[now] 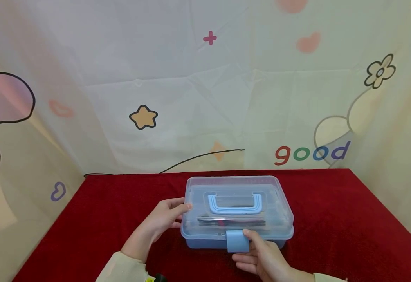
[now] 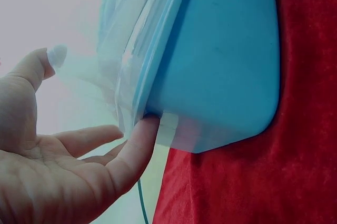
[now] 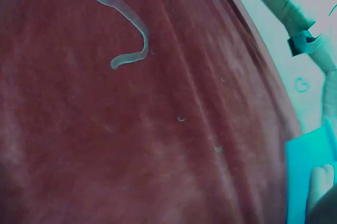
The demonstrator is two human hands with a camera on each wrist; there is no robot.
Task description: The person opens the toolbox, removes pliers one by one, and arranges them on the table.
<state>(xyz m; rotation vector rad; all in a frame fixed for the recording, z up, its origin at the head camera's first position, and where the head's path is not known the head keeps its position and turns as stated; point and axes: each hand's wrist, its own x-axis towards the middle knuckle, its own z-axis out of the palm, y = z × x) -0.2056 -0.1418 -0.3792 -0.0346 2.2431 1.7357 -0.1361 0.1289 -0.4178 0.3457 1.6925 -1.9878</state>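
A clear-lidded plastic storage box (image 1: 205, 243) with a blue base and a light blue carry handle (image 1: 235, 210) stands on the red cloth, its lid down. Dark, slim items (image 1: 231, 222) show through the lid. My left hand (image 1: 164, 215) grips the box's left side, thumb on top of the lid; in the left wrist view a fingertip (image 2: 142, 137) is tucked beneath the lid's rim. At the front, my right hand (image 1: 262, 254) holds the blue latch (image 1: 237, 241), thumb at its upper right corner and the other fingers lower down.
Red velvety cloth (image 1: 128, 199) covers the table. Behind it hangs a pale printed curtain (image 1: 177, 98), which also closes in both sides. In the right wrist view a pale, bent strip-like shape (image 3: 131, 18) appears on the cloth.
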